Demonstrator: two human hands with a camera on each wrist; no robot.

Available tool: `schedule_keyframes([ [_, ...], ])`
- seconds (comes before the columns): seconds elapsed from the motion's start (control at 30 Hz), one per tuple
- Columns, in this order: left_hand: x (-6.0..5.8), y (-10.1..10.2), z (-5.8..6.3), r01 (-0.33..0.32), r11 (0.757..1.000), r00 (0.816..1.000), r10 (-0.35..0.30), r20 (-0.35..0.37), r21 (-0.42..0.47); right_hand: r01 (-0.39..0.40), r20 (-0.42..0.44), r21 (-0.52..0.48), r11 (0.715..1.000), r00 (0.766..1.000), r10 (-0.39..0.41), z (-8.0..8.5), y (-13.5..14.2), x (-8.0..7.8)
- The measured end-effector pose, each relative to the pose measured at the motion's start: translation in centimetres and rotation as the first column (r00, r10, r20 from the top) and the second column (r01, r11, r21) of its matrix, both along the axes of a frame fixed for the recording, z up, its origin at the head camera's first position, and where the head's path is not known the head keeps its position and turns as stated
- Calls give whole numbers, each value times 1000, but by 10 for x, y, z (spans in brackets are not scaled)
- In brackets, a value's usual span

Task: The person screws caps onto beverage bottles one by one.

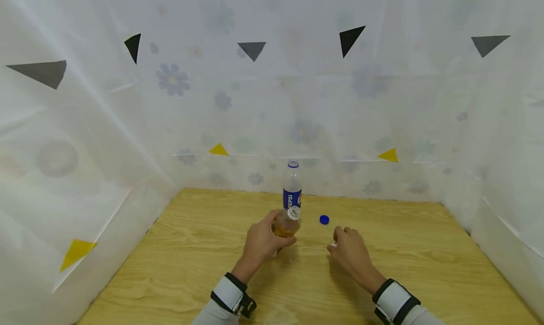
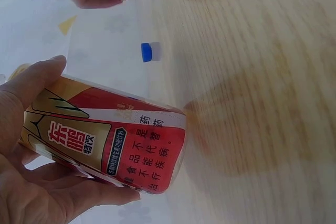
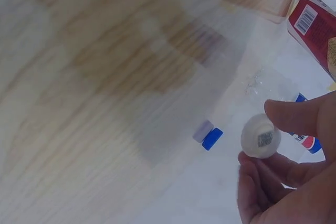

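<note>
As the left hand (image 1: pixel 261 240) grips the uncapped bottle (image 1: pixel 284 227), lower centre — right hand (image 1: pixel 352 255) pinching a white cap (image 3: pixel 253 139) — tilting risks a spill.

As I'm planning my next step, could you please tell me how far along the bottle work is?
Apparently done: the Pepsi bottle stands uncapped, and a blue cap lies on the table. In hand: the left hand holds an uncapped Dongpeng drink bottle, while the right hand pinches a white cap. Probably left: setting down that bottle and white cap, neither released yet.
</note>
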State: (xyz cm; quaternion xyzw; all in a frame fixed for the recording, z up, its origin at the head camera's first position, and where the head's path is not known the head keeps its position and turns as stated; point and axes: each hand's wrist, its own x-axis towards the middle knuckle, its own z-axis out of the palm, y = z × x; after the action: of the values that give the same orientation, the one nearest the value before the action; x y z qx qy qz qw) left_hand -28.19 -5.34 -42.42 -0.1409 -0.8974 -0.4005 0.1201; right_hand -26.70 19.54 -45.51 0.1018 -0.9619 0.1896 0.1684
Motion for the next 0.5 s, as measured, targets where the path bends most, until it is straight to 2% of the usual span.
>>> schedule_keyframes([
  [0.13, -1, 0, 1, -2, 1000, 1000, 2, -2, -6, -12, -120, 48, 999, 993, 18, -5, 1, -2],
  [0.23, -1, 0, 0, -2, 1000, 1000, 2, 2, -4, -32, -141, 43, 999, 989, 38, -8, 1, -3],
  [0.5, 0, 0, 0, 0, 1000, 1000, 0, 0, 3, -59, 8, -56, 997, 998, 59, -8, -3, -1],
])
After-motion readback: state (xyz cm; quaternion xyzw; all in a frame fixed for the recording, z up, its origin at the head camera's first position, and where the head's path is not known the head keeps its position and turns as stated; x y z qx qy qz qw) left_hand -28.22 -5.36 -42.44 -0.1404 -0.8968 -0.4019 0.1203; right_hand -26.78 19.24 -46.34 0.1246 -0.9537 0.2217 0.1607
